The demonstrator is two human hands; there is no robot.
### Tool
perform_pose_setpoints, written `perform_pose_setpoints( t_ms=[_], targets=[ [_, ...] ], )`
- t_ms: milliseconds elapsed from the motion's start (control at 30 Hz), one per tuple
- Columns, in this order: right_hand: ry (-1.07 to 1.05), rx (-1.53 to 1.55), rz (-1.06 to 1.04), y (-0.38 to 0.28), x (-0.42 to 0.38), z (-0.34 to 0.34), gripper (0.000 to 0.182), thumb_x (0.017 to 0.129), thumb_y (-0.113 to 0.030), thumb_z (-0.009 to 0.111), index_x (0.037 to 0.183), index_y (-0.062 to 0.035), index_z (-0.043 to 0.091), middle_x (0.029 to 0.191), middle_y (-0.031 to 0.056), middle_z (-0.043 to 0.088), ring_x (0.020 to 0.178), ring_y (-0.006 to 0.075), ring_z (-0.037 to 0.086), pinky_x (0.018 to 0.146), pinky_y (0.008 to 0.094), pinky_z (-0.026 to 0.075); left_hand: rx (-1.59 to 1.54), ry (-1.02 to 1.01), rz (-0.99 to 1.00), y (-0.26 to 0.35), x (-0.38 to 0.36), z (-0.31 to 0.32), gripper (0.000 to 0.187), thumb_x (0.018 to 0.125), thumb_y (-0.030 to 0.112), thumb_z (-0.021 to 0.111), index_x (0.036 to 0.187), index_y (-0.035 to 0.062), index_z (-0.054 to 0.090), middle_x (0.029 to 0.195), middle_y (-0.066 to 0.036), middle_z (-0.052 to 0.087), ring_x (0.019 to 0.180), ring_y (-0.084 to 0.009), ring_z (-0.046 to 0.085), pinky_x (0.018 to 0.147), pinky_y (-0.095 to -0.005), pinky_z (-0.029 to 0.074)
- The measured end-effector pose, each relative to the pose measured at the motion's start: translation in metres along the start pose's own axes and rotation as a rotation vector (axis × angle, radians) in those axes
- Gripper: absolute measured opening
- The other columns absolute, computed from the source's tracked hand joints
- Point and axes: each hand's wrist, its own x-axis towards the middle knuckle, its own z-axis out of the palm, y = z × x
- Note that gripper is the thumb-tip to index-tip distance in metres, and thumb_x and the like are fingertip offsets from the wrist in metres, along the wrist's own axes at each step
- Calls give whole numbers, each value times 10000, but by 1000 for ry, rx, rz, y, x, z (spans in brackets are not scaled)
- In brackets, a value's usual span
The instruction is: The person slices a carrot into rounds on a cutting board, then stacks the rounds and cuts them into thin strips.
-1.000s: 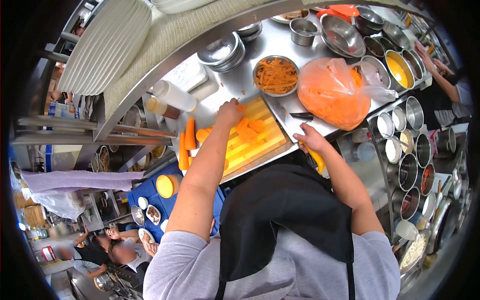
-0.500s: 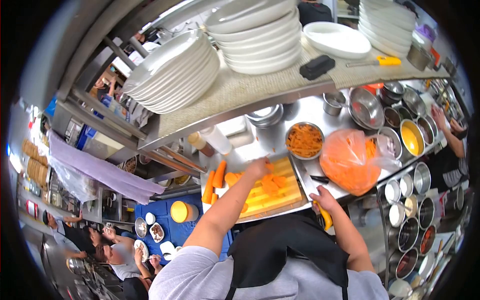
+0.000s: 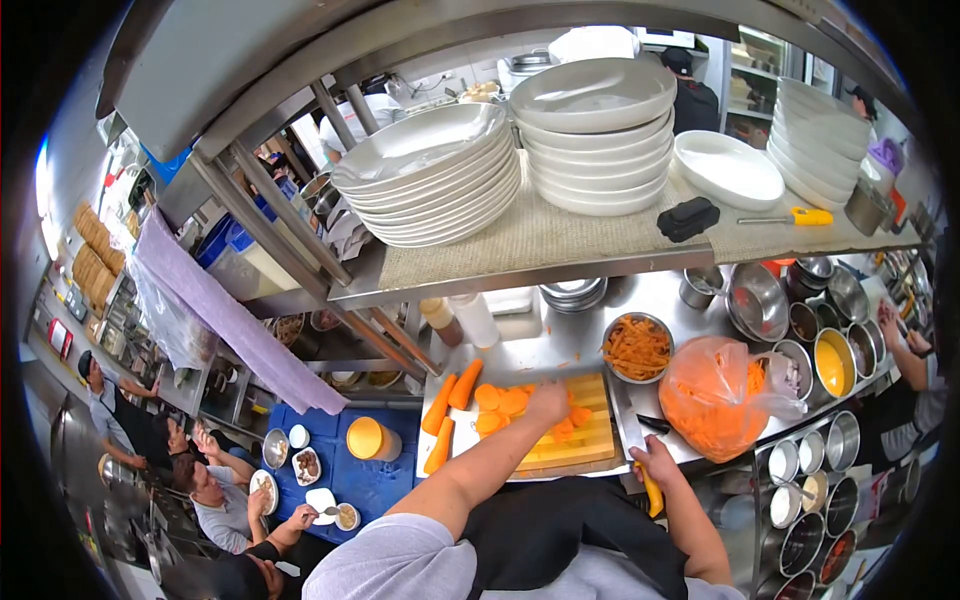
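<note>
My left hand (image 3: 547, 401) is down among sliced carrots (image 3: 512, 402) on a yellow wooden cutting board (image 3: 590, 445), its fingers curled on some slices and partly hidden. A knife (image 3: 651, 488) with a yellow handle is held in my right hand (image 3: 656, 463), just past the board's right edge, its blade pointing away from me. Whole peeled carrots (image 3: 437, 403) lie left of the board. Behind the board's right corner is a metal bowl of cut carrot (image 3: 637, 347). A clear plastic bag of shredded carrot (image 3: 708, 400) sits to its right.
Stacked white plates (image 3: 430, 185) and bowls (image 3: 598, 150) stand on the shelf above the counter, beside a yellow-handled tool (image 3: 800, 217). Squeeze bottles (image 3: 474, 322) stand behind the carrots. Metal containers (image 3: 843, 440) line the right. Several people sit or stand at the left, near a blue table (image 3: 375, 488).
The camera view has tilted and shifted, so the shelf and counter appear lower and further right. My left hand stays over the carrot slices; my right hand still holds the knife.
</note>
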Motion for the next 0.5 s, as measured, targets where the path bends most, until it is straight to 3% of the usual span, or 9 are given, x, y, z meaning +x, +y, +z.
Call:
perform_pose_setpoints(
  t_ms=[133,333,400,500],
  targets=[
    [15,9,18,-4,-2,1,298,967,-137,694,1126,-9,477,731,80,573,490,164,547,405,322,427,-41,-59,-4,3,-1,-13,487,815,197,682,1233,-34,587,1206,-289,650,1153,-428,625,982,-505,513],
    [20,-40,-2,4,2,-3,310,970,-181,703,1122,-13,490,692,89,609,502,170,573,414,317,446,-85,-127,39,-4,2,-21,357,847,222,628,1129,5,655,1099,-261,684,1069,-431,648,942,-518,526],
    [19,-62,9,-5,-4,1,253,971,-156,693,1064,-42,488,702,73,581,519,160,557,423,309,446,-28,-45,70,-9,-2,-15,305,893,181,585,1120,-8,664,1172,-267,656,1073,-438,652,923,-518,541],
    [23,-77,-12,0,-2,0,271,970,-158,695,1098,-26,496,704,69,582,528,162,568,424,308,452,-15,36,112,-15,-11,-11,279,921,121,525,1126,5,675,1135,-255,642,1044,-431,651,892,-516,540]
  ],
)
